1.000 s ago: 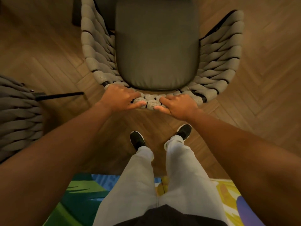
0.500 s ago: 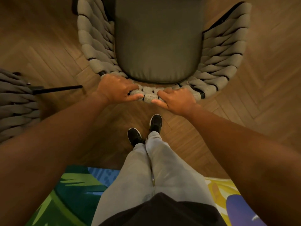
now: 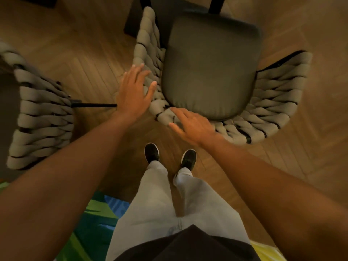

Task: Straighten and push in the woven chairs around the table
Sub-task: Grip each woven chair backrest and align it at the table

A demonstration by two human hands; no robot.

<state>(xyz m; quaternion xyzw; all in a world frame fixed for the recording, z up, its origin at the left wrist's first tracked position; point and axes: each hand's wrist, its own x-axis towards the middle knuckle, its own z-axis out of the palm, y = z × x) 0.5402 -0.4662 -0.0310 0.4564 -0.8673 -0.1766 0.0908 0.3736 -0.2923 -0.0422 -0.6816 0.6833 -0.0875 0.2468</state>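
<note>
A woven grey chair (image 3: 267, 102) with a dark seat cushion (image 3: 211, 68) stands in front of me, seen from above, its curved back toward my feet. My left hand (image 3: 133, 93) has straight, spread fingers beside the chair's left woven side; whether it touches the weave is unclear. My right hand (image 3: 192, 125) lies with straight fingers over the rear rim of the woven back. Neither hand grips anything. A second woven chair (image 3: 39, 117) stands at the left edge, partly out of view.
The floor is herringbone wood (image 3: 310, 166). A thin black chair leg (image 3: 94, 105) of the left chair lies between the two chairs. Dark table legs (image 3: 216, 4) show at the top. A colourful rug (image 3: 90, 227) lies under and behind my feet.
Both hands were curled over the chair's back rim; now their fingers are straight and the left hand has shifted to the chair's left side. The view swung left, showing more of the second chair.
</note>
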